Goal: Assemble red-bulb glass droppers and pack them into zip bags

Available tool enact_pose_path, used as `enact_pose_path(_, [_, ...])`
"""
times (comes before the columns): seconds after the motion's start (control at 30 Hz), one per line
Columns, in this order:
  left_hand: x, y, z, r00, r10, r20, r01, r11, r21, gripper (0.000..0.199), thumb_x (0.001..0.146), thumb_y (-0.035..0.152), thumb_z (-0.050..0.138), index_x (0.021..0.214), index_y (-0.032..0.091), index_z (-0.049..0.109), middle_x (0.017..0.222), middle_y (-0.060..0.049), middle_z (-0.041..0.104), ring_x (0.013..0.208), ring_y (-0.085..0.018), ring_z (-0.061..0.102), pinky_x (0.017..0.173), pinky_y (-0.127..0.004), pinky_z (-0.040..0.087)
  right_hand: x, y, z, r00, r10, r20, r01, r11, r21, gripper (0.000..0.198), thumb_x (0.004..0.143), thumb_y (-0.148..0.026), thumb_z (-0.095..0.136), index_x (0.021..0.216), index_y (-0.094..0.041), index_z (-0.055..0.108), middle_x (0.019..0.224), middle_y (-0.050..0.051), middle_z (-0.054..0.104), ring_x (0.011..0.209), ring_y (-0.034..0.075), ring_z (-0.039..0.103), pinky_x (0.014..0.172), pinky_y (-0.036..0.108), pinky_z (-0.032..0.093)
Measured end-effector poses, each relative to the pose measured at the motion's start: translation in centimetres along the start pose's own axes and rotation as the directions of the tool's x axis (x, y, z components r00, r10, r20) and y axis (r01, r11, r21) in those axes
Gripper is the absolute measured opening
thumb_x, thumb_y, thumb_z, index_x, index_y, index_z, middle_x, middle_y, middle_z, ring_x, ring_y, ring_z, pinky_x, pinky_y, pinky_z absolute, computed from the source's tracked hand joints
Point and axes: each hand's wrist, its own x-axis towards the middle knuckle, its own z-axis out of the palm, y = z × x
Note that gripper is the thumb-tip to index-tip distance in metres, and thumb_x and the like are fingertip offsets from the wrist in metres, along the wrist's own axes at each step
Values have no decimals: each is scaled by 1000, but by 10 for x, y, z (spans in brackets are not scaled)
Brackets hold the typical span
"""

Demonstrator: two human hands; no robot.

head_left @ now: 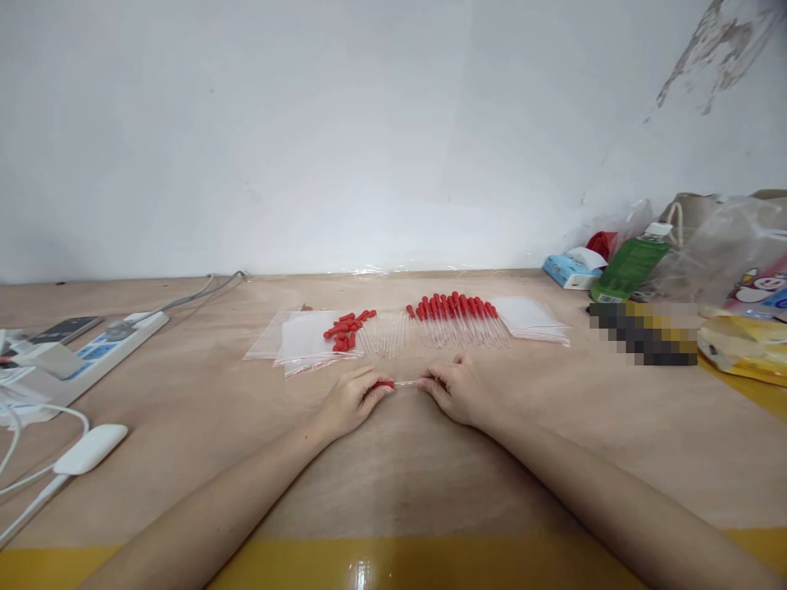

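Observation:
My left hand (357, 400) pinches a red rubber dropper bulb (386, 383) between thumb and fingers. From its open end a thin clear glass tube (406, 383) runs across to my right hand (452, 390), whose thumb and fingertips are closed on the far end. How deep the tube sits in the bulb I cannot tell. Beyond my hands, loose red bulbs (344, 329) lie in a small heap on clear plastic bags (301, 342). Beside them are several bare glass tubes (387, 332) in a row. Droppers with red bulbs (455, 310) lie side by side further right.
More zip bags (532, 318) lie right of the droppers. At the left are a power strip (116, 348), a phone (66, 329) and a white adapter (92, 448) with cables. A tissue pack (573, 269), a green bottle (630, 264) and plastic packaging (738, 254) stand at the right.

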Motion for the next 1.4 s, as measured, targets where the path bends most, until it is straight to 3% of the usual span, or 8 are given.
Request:
enact_pose_path(0.27, [1, 0, 1, 997, 56, 46, -58, 997, 52, 19, 88, 28, 40, 88, 18, 56, 78, -3, 58, 71, -13, 52, 65, -25, 41, -1, -8, 0, 998, -63, -17, 58, 980, -189, 26, 88, -28, 39, 75, -19, 59, 73, 1, 66, 63, 12, 52, 71, 31, 21])
enact_pose_path(0.6, [3, -1, 0, 985, 107, 137, -121, 988, 100, 19, 87, 27, 39, 91, 17, 55, 83, -5, 58, 77, -15, 53, 69, -27, 41, 0, -14, 1, 997, -14, 80, 26, 989, -145, 28, 88, -28, 38, 74, -20, 61, 72, 1, 67, 63, 13, 53, 74, 31, 24])
enact_pose_path(0.8, [7, -5, -3, 998, 64, -29, -61, 993, 101, 16, 85, 26, 45, 96, 20, 55, 88, -4, 59, 83, -17, 53, 76, -31, 41, 3, -16, -15, 982, -117, 146, 140, 978, -154, 22, 87, -24, 39, 84, -19, 61, 80, 3, 66, 72, 14, 56, 75, 29, 28])
enact_pose_path(0.93, [7, -12, -2, 990, -72, -123, 79, 996, 49, 34, 80, 28, 53, 113, 20, 47, 93, -4, 55, 73, -14, 52, 68, -29, 43, 7, -6, -20, 992, 95, 77, -89, 994, -69, 19, 83, -23, 42, 81, -19, 61, 76, 2, 65, 68, 14, 56, 68, 26, 34])
enact_pose_path(1.03, [7, -13, -1, 994, -80, -69, 85, 994, 73, 20, 80, 27, 51, 98, 19, 56, 84, -3, 55, 68, -14, 51, 65, -28, 43, 18, 5, -20, 931, 364, -9, -363, 930, 47, 22, 82, -30, 43, 75, -19, 61, 70, 3, 65, 62, 15, 56, 57, 25, 35])
enact_pose_path(1.1, [7, -12, -1, 998, -61, -29, 63, 994, 87, 13, 82, 26, 48, 87, 19, 58, 81, -3, 56, 70, -14, 52, 66, -28, 42, 30, 9, -19, 880, 465, -99, -465, 885, 24, 27, 81, -36, 44, 68, -19, 61, 68, 3, 64, 63, 17, 56, 60, 27, 35])
enact_pose_path(1.23, [8, -10, -1, 999, -47, -10, 47, 996, 77, 13, 83, 24, 46, 82, 18, 58, 80, -3, 57, 72, -14, 52, 66, -27, 41, 60, 10, -10, 830, 502, -245, -538, 836, -111, 29, 81, -39, 43, 68, -20, 62, 73, 4, 65, 72, 20, 57, 79, 37, 31])
enact_pose_path(1.4, [8, -11, -2, 999, -40, -19, 41, 996, 78, 12, 83, 23, 47, 82, 19, 58, 79, -2, 57, 72, -14, 52, 66, -27, 41, 93, 10, 8, 809, 530, -253, -586, 763, -274, 37, 84, -38, 35, 73, -17, 64, 74, 9, 65, 76, 22, 58, 84, 44, 23])
